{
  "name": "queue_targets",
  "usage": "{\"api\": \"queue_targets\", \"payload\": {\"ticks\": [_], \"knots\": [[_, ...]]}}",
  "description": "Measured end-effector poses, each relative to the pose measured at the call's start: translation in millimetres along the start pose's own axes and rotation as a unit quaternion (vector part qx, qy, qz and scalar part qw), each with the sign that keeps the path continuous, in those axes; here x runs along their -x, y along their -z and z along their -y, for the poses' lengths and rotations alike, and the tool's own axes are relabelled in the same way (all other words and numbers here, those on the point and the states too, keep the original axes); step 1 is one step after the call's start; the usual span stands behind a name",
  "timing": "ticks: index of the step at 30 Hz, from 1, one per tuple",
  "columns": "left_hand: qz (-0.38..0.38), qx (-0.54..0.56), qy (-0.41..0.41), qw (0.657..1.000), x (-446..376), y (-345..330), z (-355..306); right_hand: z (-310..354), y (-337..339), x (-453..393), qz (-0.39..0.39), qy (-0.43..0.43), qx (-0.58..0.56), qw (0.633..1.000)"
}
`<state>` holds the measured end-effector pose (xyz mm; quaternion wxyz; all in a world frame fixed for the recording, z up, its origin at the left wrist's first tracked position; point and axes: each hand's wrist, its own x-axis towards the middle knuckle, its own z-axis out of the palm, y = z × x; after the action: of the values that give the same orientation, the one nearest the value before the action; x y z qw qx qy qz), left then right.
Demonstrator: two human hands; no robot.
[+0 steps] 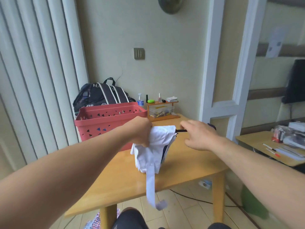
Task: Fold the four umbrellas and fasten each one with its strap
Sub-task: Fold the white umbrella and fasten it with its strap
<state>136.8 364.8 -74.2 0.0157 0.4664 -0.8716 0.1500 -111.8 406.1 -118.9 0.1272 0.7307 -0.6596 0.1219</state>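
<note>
**White umbrella bunched up over the table, strap dangling**

Umbrella (152, 151) here is the white one, canopy gathered into a loose bundle and held up just above the wooden table (125, 177), near its middle. The left hand (140, 133) grips the top of the fabric, fingers curled around the bunched cloth. A long white strap (151, 184) hangs straight down from the bundle past the table's front edge, with its end tab curled at the bottom, a bit blurry.

The right hand (200, 135) sits just beside the umbrella on the right, fingers loosely spread and not closed on anything. It's right by the thin black shaft (181, 130) that pokes out sideways from the fabric; can't tell if a fingertip actually touches it.

Behind the umbrella, a red plastic basket (109, 120) stands on the table's far left part. A dark backpack (102, 95) leans against the wall behind it. To the right of that, a small wooden shelf (162, 111) holds bottles and a clear box.
</note>
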Motion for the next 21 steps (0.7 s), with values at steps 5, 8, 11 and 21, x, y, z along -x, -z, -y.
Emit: {"api": "queue_targets", "payload": {"ticks": [5, 8, 11, 21], "knots": [[-0.023, -0.002, -0.007, 1.000, 5, 4, -1, 13, 24, 0, -0.048, 0.048, -0.047, 0.997], [-0.029, 0.002, 0.004, 1.000, 5, -2, 1, -9, 26, -4, -0.121, -0.025, 0.076, 0.989], [-0.044, 0.015, 0.012, 0.999, 4, -7, 0, -25, 17, 0, -0.099, -0.187, -0.175, 0.961], [-0.050, -0.005, -0.013, 0.999, 0, -2, -17, 43, 27, -8, -0.081, 0.119, 0.029, 0.989]]}}
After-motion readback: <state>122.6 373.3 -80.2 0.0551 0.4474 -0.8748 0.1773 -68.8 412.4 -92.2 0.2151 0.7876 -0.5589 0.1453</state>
